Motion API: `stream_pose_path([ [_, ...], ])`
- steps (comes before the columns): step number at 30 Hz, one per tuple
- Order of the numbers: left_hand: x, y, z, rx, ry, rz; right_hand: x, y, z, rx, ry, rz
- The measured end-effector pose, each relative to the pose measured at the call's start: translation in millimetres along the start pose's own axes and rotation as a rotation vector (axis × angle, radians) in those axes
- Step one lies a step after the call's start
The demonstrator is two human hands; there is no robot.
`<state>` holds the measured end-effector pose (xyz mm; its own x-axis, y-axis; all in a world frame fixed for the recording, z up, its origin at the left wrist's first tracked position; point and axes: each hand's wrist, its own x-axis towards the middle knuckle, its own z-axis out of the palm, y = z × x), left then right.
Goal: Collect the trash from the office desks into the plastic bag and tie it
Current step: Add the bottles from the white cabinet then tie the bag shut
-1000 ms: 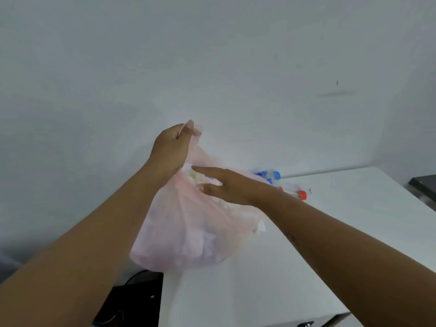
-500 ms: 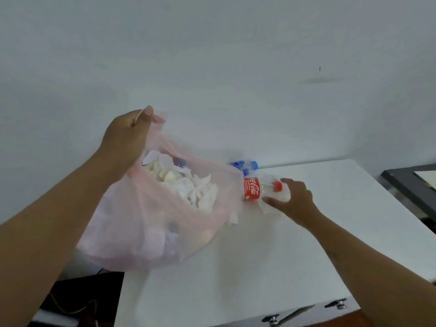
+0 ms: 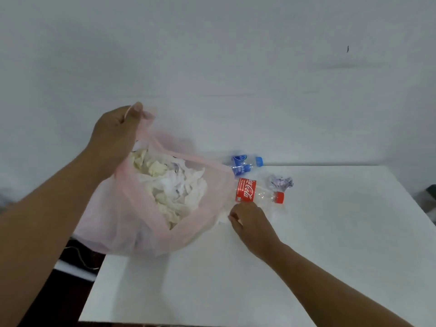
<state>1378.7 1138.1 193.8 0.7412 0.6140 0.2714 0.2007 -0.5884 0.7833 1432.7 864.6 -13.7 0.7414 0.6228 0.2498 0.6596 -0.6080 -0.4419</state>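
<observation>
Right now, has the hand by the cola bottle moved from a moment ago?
Yes. The right hand went from the cap end of the cola bottle to its label end, closer to the pink bag.

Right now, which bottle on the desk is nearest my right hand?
The red-capped Coca-Cola bottle, lying just beyond your right hand; the blue-capped bottle lies farther back, near the wall.

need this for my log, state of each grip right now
left grip: holds the thin pink plastic bag by its rim.
right grip: at the crumpled white tissue by the bag; whether it pinches cannot be told.
</observation>
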Motion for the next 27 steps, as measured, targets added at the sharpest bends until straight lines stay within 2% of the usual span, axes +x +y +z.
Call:
stream_pose_path([
  [2, -1.3, 2.1, 1.6, 0.014, 0.005, 0.000, 7.0, -15.1, 10.9, -0.047, -0.005, -0.049],
  [6, -3.3, 6.9, 3.6, 0.015, 0.010, -0.002, 14.6, -28.3, 33.5, -0.254, -0.102, 0.032],
  [9, -3.5, 8.8, 4.8, 0.001, 0.010, -0.009, 16.7, -26.3, 42.4, -0.243, -0.015, 0.043],
  [14, -1.7, 8.5, 4.8, -0.002, 0.014, -0.034, 3.3, -8.1, 27.9, -0.133, 0.095, -0.082],
  [17, -0.4, 7.8, 5.2, 0.010, 0.013, -0.034, -17.9, 13.6, 0.9, -0.189, 0.148, 0.047],
  [21, -0.2, 11.7, 9.3, 0.016, -0.003, -0.022, -49.9, 43.0, 0.8, -0.299, 0.085, 0.257],
  [25, 2.2, 12.3, 4.5, 0.068, -0.019, 0.009, -38.8, 47.5, -1.5, -0.257, 0.050, 0.230],
  [27, 4.4, 13.9, 0.9, 0.052, -0.013, -0.003, -37.6, 40.9, -9.3, -0.139, -0.009, 0.193],
])
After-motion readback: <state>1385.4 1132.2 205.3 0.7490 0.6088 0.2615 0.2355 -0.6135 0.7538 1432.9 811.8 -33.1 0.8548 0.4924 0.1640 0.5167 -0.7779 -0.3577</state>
